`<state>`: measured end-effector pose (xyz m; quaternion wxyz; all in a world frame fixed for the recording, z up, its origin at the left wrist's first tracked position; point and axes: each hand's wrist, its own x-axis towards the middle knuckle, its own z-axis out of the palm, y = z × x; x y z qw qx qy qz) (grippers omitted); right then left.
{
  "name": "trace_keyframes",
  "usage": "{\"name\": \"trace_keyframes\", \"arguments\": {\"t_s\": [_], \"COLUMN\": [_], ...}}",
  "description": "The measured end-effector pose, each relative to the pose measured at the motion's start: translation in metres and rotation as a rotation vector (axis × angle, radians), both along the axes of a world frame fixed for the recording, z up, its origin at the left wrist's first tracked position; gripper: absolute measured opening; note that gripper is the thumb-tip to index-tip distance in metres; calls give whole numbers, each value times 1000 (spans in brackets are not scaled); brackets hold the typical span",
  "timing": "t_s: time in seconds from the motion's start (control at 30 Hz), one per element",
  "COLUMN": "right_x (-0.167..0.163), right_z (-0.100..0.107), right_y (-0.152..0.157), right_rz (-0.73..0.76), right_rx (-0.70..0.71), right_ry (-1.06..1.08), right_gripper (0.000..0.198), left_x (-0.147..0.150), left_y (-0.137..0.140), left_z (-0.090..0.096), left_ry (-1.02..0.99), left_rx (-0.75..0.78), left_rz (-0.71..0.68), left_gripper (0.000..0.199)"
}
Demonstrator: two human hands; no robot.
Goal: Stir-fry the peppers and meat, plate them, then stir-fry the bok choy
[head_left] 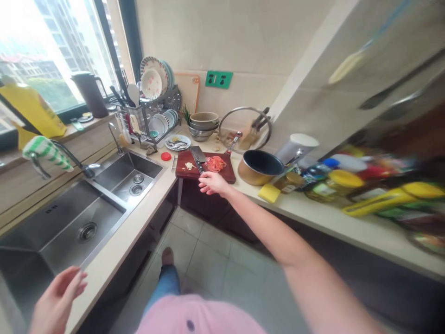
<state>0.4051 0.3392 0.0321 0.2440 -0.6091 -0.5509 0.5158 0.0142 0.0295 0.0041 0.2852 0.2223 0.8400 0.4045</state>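
Note:
My right hand [213, 183] reaches to the front edge of a dark red cutting board [184, 171], its fingers loosely apart at the handle end of a cleaver [198, 160]. I see no grip around the handle. The cleaver lies across the board, between a small heap of chopped garlic [189, 165] and a pile of sliced tomato [215, 163]. My left hand [62, 297] hangs at the lower left beside the sink's edge, fingers loosely bent and apart, with nothing in it.
A double steel sink [104, 204] lies left. Behind the board stand a plate of small fish [178, 142], stacked bowls [201, 125] and a glass lid [245, 130]. A gold pot [259, 167], a yellow sponge [269, 193] and blurred bottles line the right counter.

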Motion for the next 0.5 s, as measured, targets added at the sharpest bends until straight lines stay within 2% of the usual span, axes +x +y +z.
{"name": "trace_keyframes", "arguments": {"t_s": [0.13,0.23,0.3,0.4,0.5], "right_x": [74,107,116,113,105], "right_z": [3,11,22,39,47], "right_y": [63,146,221,351,478], "right_rz": [-192,-305,-370,-450,-517], "right_rx": [12,70,124,175,173], "right_ry": [-29,-53,-77,-144,-255], "right_gripper": [21,19,20,29,40], "left_x": [48,75,89,101,99], "left_y": [135,245,321,427,514], "left_z": [2,-7,-11,-11,-16], "left_ry": [-143,-221,-260,-299,-324], "left_rx": [130,158,153,138,117], "left_rz": [-176,-288,-352,-410,-410], "left_gripper": [64,71,74,74,73]}}
